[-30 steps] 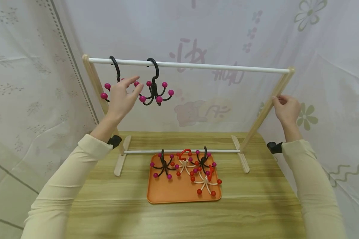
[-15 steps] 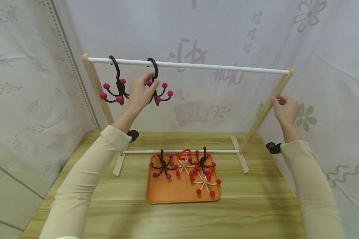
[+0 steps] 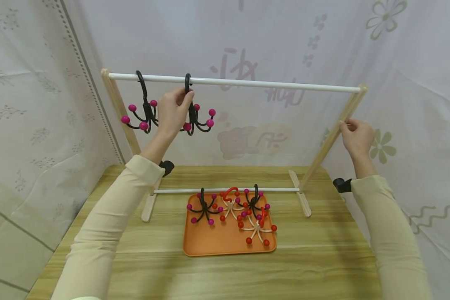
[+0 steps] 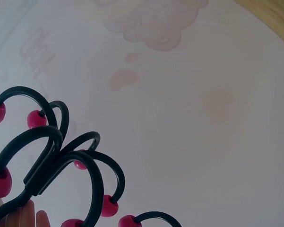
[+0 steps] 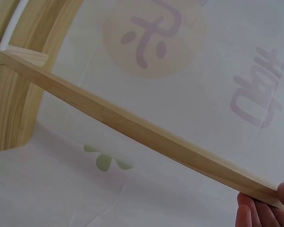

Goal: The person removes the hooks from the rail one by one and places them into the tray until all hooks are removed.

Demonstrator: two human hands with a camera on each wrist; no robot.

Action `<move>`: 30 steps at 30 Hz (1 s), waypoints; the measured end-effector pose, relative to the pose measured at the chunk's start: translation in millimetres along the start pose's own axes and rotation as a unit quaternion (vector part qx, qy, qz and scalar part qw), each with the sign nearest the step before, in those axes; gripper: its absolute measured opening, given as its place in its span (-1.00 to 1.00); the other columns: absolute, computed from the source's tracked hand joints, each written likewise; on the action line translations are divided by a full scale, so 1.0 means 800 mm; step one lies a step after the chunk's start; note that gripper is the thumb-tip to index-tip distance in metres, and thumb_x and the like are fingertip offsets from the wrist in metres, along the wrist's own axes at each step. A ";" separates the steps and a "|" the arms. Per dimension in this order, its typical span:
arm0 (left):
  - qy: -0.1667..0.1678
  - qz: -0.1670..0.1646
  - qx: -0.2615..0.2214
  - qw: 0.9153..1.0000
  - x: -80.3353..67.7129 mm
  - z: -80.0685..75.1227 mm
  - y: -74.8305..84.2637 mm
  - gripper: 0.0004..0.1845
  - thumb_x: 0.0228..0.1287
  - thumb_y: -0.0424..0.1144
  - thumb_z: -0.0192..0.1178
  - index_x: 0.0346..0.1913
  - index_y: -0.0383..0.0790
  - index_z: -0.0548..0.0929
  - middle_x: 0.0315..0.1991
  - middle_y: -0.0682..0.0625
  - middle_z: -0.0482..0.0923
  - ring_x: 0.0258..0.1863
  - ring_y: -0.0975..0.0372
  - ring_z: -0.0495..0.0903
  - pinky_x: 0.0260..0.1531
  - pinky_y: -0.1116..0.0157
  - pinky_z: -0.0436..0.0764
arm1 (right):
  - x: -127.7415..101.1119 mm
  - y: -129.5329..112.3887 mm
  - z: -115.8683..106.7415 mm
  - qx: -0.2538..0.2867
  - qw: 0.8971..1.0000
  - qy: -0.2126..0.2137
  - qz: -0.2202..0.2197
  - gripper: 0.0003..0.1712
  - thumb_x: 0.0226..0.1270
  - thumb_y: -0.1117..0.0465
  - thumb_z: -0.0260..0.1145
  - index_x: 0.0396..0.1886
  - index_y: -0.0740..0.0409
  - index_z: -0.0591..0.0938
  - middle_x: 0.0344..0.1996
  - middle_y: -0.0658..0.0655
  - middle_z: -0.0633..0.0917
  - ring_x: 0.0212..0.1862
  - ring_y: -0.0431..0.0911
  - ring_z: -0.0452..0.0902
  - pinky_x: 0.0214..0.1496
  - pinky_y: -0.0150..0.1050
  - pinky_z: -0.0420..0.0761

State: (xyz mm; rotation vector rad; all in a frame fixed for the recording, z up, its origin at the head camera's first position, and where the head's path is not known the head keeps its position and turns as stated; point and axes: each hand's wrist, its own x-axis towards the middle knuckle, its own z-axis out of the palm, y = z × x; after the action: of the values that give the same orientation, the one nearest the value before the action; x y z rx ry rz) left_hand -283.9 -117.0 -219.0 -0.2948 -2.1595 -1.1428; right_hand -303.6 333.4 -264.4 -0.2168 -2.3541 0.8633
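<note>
My left hand (image 3: pixel 174 110) pinches the stem of the second black hook (image 3: pixel 192 109) hanging on the white rail (image 3: pixel 247 83), at ten o'clock from the tray (image 3: pixel 225 243). It looks light, stiff plastic, best held by the stem; its long axis hangs vertical, prongs curling upward. My right hand (image 3: pixel 354 137) grips the rack's wooden leg (image 3: pixel 331 135).
</note>
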 end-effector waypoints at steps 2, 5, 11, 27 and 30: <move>0.002 0.003 0.002 1.000 0.001 -0.001 0.001 -0.73 0.26 -0.20 0.05 -0.21 -0.36 0.61 -0.35 -0.13 0.61 -0.37 0.19 0.52 -0.31 0.35 0.37 | 0.000 -0.001 0.000 -0.001 1.000 -0.001 0.001 -0.56 0.20 0.02 0.13 -0.15 0.30 0.62 -0.28 0.30 0.61 -0.54 -0.50 0.26 -0.02 -0.16 0.35; 0.000 0.003 -0.004 1.000 0.002 -0.001 0.003 -0.75 0.24 -0.23 0.07 -0.20 -0.37 0.60 -0.31 -0.13 0.61 -0.34 0.20 0.55 -0.28 0.36 0.40 | 0.000 -0.002 0.000 -0.005 1.000 -0.001 0.000 -0.57 0.21 0.02 0.12 -0.15 0.29 0.62 -0.28 0.29 0.62 -0.50 -0.42 0.34 -0.04 -0.16 0.36; -0.002 0.015 -0.009 1.000 0.005 -0.001 0.005 -0.76 0.20 -0.23 0.12 -0.22 -0.37 0.61 -0.26 -0.12 0.62 -0.25 0.21 0.58 -0.21 0.39 0.45 | -0.001 -0.002 0.000 -0.007 1.000 -0.003 -0.006 -0.56 0.22 0.04 0.11 -0.14 0.32 0.60 -0.28 0.31 0.61 -0.23 0.07 0.51 0.00 -0.12 0.33; 0.047 0.064 -0.020 0.997 0.009 -0.020 0.022 -0.75 0.16 -0.22 0.16 -0.24 -0.37 0.63 -0.31 -0.08 0.63 -0.30 0.27 0.59 -0.28 0.48 0.47 | -0.001 0.000 0.001 -0.007 1.000 0.001 -0.002 -0.56 0.22 0.04 0.11 -0.14 0.32 0.60 -0.28 0.32 0.60 -0.22 0.10 0.49 0.03 -0.13 0.29; 0.043 0.064 -0.028 0.997 0.004 -0.024 0.027 -0.75 0.16 -0.21 0.16 -0.24 -0.36 0.63 -0.32 -0.08 0.63 -0.31 0.27 0.59 -0.28 0.47 0.47 | -0.001 0.000 0.002 -0.011 1.000 0.007 -0.002 -0.57 0.21 0.04 0.12 -0.15 0.31 0.61 -0.29 0.31 0.61 -0.24 0.07 0.48 0.01 -0.14 0.31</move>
State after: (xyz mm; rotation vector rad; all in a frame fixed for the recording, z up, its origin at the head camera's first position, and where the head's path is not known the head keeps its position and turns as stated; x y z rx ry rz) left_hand -266.9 -120.0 -195.1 -0.3970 -2.0062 -1.1244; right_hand -304.1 332.2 -265.4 -0.2262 -2.3520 0.8324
